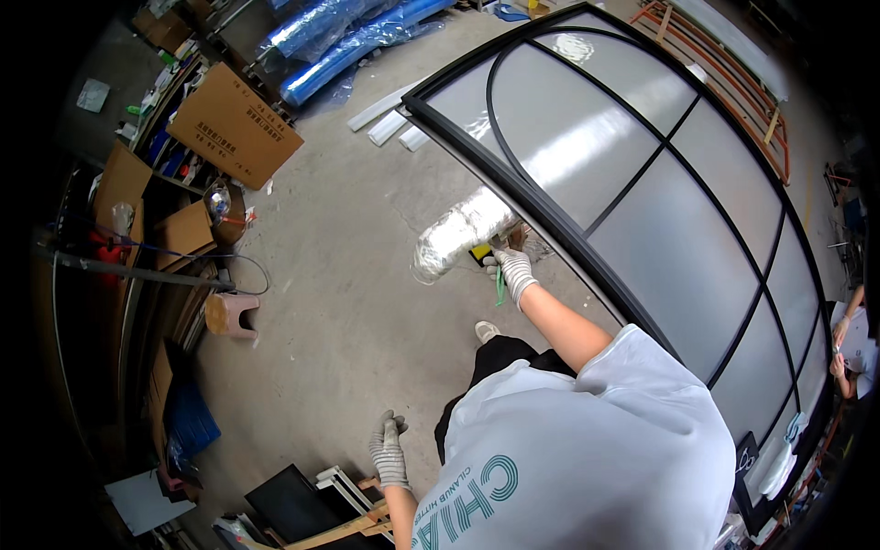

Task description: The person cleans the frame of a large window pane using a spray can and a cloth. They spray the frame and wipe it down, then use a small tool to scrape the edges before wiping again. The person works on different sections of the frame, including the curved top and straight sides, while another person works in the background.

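My right hand [514, 268], in a striped grey-white glove, reaches down beside the near long edge of a large black-framed glazed panel [632, 188]. Its fingers are closed, and a narrow green strip [500, 288] hangs from them. Just past the fingertips lies a small yellow-and-black thing [479, 251], partly covered. Next to it a shiny roll of clear plastic film [449, 240] rests low by the panel's edge. At the lower left, my left hand [390, 451], gloved likewise, hangs away from the panel with fingers curled in and nothing visible in them.
Blue film-wrapped rolls [353, 46] and white profiles [390, 119] lie at the back. Cardboard boxes [234, 124] and a small stool [232, 314] line the left side. Dark boards [291, 509] lean at lower left. Another person [857, 344] stands at far right beyond the panel.
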`<state>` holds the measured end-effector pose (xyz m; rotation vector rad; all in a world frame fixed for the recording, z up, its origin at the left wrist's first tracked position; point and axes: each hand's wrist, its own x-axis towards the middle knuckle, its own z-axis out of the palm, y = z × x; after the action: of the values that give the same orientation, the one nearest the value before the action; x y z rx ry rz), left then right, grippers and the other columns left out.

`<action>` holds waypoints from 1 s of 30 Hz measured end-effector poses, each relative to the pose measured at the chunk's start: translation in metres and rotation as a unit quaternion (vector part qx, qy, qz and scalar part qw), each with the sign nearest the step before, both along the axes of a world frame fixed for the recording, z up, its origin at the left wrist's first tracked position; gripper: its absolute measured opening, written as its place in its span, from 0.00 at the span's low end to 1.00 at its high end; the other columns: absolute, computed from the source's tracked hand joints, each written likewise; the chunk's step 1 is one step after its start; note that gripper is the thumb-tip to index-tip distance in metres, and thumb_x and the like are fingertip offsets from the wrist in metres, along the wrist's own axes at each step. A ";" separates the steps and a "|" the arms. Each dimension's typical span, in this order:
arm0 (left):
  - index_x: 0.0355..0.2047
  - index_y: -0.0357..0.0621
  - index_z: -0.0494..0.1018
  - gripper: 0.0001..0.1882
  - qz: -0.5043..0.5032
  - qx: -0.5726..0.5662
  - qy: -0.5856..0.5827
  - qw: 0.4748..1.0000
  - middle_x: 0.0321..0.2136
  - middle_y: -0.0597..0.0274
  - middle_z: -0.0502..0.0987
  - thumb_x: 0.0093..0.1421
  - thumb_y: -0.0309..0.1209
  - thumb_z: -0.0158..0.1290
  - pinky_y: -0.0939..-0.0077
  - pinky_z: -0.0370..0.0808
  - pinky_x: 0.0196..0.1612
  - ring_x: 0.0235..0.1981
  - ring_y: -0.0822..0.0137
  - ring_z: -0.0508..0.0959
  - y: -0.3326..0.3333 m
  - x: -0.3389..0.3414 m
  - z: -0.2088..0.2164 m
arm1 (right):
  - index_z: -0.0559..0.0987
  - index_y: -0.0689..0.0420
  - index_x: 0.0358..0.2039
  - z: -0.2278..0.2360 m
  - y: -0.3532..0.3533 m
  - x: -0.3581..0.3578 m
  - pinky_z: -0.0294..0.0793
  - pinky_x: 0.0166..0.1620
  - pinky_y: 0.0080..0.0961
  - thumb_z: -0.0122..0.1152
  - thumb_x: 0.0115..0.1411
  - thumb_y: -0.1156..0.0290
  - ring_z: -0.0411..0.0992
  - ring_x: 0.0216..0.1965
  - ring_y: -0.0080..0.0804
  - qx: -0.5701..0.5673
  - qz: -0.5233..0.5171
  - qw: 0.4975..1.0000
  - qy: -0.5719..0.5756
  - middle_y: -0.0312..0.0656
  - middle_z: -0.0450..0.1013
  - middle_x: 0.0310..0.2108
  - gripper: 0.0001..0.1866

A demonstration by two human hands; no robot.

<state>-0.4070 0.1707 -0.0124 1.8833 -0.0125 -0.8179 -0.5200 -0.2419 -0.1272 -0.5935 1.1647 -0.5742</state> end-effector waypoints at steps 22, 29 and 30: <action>0.47 0.34 0.71 0.23 -0.429 0.057 0.030 0.901 0.34 0.49 0.78 0.62 0.43 0.52 0.70 0.79 0.36 0.32 0.62 0.78 -0.291 0.285 -0.095 | 0.73 0.58 0.48 0.020 0.023 0.049 0.70 0.51 0.39 0.57 0.56 0.57 0.73 0.45 0.51 -0.120 -0.180 0.882 0.419 0.54 0.75 0.42 0.23; 0.47 0.34 0.71 0.23 -0.463 0.052 0.028 0.885 0.35 0.49 0.78 0.62 0.42 0.52 0.69 0.79 0.36 0.33 0.61 0.78 -0.324 0.281 -0.109 | 0.68 0.58 0.52 0.096 0.096 -0.025 0.63 0.58 0.42 0.60 0.54 0.57 0.66 0.54 0.47 -0.425 -0.222 0.630 0.611 0.50 0.68 0.50 0.28; 0.47 0.34 0.70 0.23 -0.456 0.051 0.030 0.888 0.35 0.48 0.78 0.62 0.42 0.52 0.69 0.79 0.36 0.33 0.61 0.78 -0.324 0.289 -0.116 | 0.68 0.58 0.52 0.108 0.091 -0.041 0.60 0.60 0.45 0.61 0.53 0.55 0.63 0.56 0.48 -0.451 -0.224 0.589 0.632 0.50 0.67 0.51 0.30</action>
<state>-0.1181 -0.1531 -0.1282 1.9192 -0.8907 -1.5209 -0.5615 -0.1505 -0.0194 -1.8062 2.4230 -1.2981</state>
